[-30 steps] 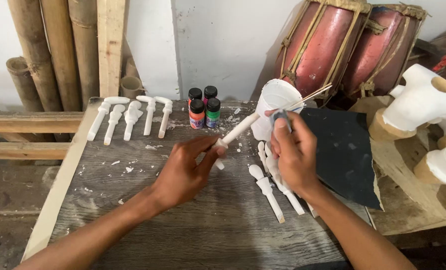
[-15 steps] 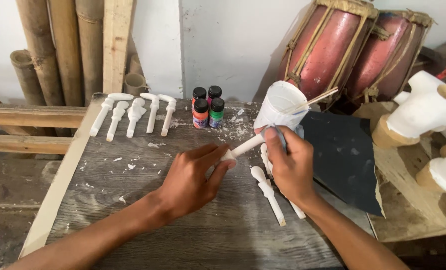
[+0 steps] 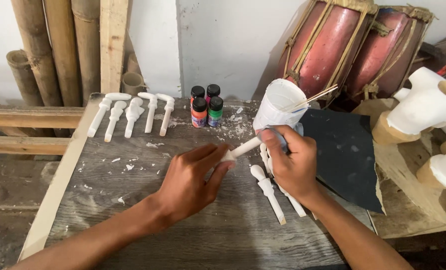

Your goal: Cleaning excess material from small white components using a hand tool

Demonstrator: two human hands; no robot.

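White-primed wooden peg (image 3: 244, 148), slim and round-shafted, is held above the grey weathered plank tabletop (image 3: 148, 200), roughly level w/ a slight tilt up toward the right. Left hand (image 3: 193, 182) is clenched round its lower-left end; right hand (image 3: 292, 162) grips the upper-right end, fingers (image 3: 273, 140) curled over the tip w/ something bluish-grey under them, can't tell what.

Vs half a sec ago: both hands sit a bit lower and closer to the person, peg less steeply angled; the grip on both ends unchanged.

Peg spans the gap btw the two hands, only its middle showing; both ends buried in the palms.

Just under the right hand lie more white peg pieces (image 3: 268, 192) on the boards. Behind it, touching or nearly so, a white plastic cup (image 3: 279, 104) w/ thin sticks poking out. Left of the cup, four small paint bottles (image 3: 207, 106) w/ black caps: orange, green, pink, one more. Further left, a row of five white carved pegs (image 3: 133, 114). Right of the hands, a dark sandpaper sheet (image 3: 343, 150); beyond that, two red rope-laced drums (image 3: 353, 47).
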